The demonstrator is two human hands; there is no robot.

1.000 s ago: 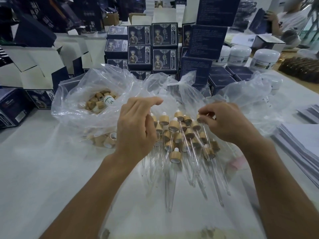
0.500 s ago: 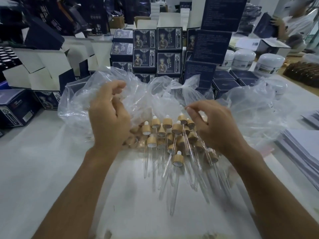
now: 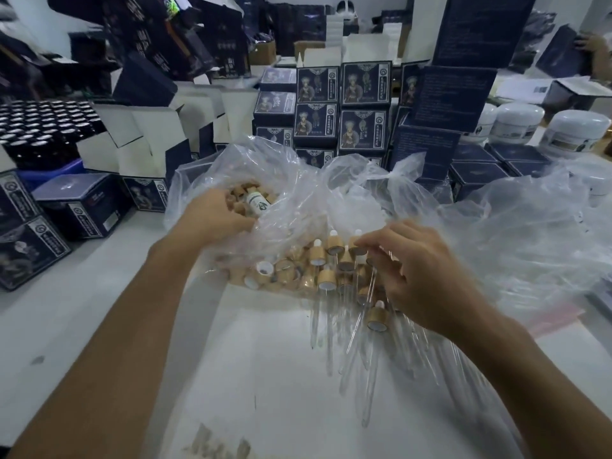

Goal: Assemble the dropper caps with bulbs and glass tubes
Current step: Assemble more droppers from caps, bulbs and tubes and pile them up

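A clear plastic bag (image 3: 298, 180) lies open on the table with loose wooden caps (image 3: 284, 270) and a small white bottle (image 3: 256, 202) inside. My left hand (image 3: 215, 217) reaches into the bag's mouth; its fingertips are buried among the caps, so any hold is hidden. To the right lies a pile of assembled droppers (image 3: 334, 279), wooden caps with white bulbs and long glass tubes pointing toward me. My right hand (image 3: 420, 276) hovers over this pile, fingers curled, thumb and forefinger pinching the cap of one dropper (image 3: 357, 250). Another dropper (image 3: 377, 318) lies just below the hand.
Stacked dark blue printed boxes (image 3: 341, 104) stand behind the bag. White jars (image 3: 520, 124) sit at the back right, open white cartons (image 3: 139, 140) and a tray of dark bottles (image 3: 39, 120) at the left. A second crumpled bag (image 3: 530, 226) spreads to the right. A person's hand (image 3: 596, 51) shows far right.
My left hand has moved from beside the dropper pile up and left into the bag of caps. My right hand has stayed over the pile, sinking a little lower.
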